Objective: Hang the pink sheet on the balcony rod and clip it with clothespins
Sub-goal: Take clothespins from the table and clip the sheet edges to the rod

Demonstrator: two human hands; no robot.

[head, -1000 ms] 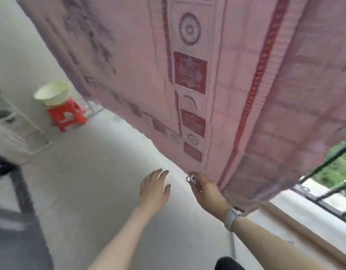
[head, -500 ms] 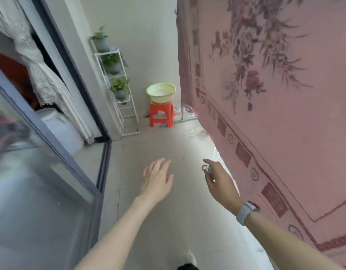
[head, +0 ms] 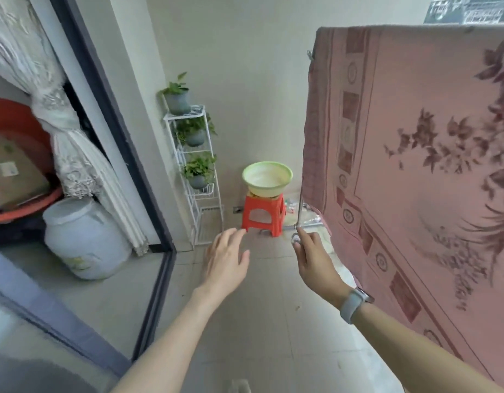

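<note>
The pink sheet (head: 415,154) with dark floral print and a bordered edge hangs over the rod along the right side, its top fold at the upper right. A small metal clip (head: 309,55) sits at the sheet's upper left corner. My right hand (head: 311,258), with a watch on the wrist, pinches a small metal clothespin (head: 295,239) between thumb and fingers, just left of the sheet's lower edge and apart from it. My left hand (head: 226,258) hovers over the floor with fingers spread and holds nothing.
A light green basin (head: 267,177) rests on an orange stool (head: 263,215) by the far wall. A white wire plant rack (head: 198,154) with three potted plants stands beside it. At the left are a dark sliding door frame (head: 126,143), a lace curtain and a white jar (head: 83,236).
My view has lifted from the sheet's bottom edge toward the far wall. My right hand has come away from the sheet's hem, still pinching the clothespin. My left hand stays open.
</note>
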